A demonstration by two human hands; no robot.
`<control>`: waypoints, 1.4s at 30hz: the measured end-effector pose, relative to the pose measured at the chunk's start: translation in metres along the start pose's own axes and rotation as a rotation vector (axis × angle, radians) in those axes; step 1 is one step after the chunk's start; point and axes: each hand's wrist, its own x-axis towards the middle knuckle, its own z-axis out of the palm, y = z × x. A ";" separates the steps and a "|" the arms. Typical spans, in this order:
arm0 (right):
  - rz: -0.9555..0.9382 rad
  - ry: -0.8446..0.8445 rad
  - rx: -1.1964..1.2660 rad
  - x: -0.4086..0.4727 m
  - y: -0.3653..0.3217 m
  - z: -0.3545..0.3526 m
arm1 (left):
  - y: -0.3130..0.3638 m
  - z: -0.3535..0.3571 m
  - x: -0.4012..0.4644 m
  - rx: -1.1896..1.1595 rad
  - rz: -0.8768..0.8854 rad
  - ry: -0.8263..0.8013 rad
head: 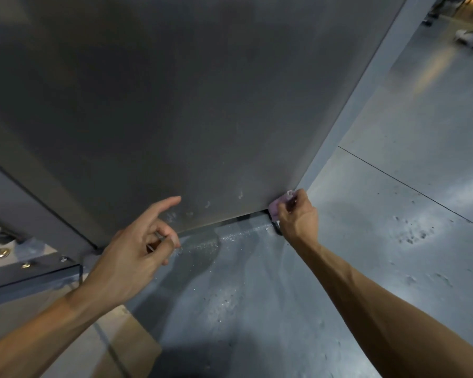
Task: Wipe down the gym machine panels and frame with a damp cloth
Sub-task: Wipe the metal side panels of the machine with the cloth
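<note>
Right hand (pixel 296 214) gripping pale cloth (pixel 280 203), mostly hidden behind fingers, pressing against lower right corner of grey panel (pixel 175 105). Left hand (pixel 131 246) hovering nearby, index finger extended, others curling loosely.

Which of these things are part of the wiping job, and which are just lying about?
Part of the job:
- pink cloth, gripped by right hand
- grey panel
- left hand beside the panel

Just there:
- brass bolts
- floor
</note>
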 end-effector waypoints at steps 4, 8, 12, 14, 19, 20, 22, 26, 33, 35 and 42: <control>-0.079 -0.034 -0.097 0.003 0.007 0.011 | -0.004 -0.002 -0.004 0.008 -0.001 -0.015; -0.196 -0.202 -0.120 -0.020 0.003 0.027 | -0.002 -0.003 -0.003 0.006 0.006 -0.011; -0.288 -0.376 -0.003 -0.036 -0.009 0.040 | 0.003 0.001 0.003 -0.008 0.031 -0.017; -0.266 -0.314 0.004 -0.030 -0.012 0.032 | 0.007 0.001 0.004 -0.009 0.041 -0.010; 0.005 -0.030 0.059 0.002 0.009 0.002 | 0.000 -0.011 0.001 -0.016 0.039 0.013; 0.068 0.028 0.044 0.009 0.011 -0.007 | -0.003 -0.014 0.000 -0.020 0.032 0.019; 0.171 0.124 0.077 0.021 0.014 -0.021 | -0.008 -0.019 -0.003 -0.020 0.021 0.024; 0.146 0.077 0.057 0.020 0.013 -0.013 | -0.013 -0.023 -0.006 -0.010 0.020 0.034; -0.002 -0.020 0.076 0.006 0.008 0.007 | -0.011 -0.019 -0.002 -0.005 0.030 0.028; -0.015 -0.033 0.097 0.007 0.010 0.005 | -0.009 -0.016 -0.001 0.005 0.038 0.020; 0.012 -0.077 0.219 -0.008 0.005 0.024 | -0.002 -0.015 -0.001 0.013 0.057 0.023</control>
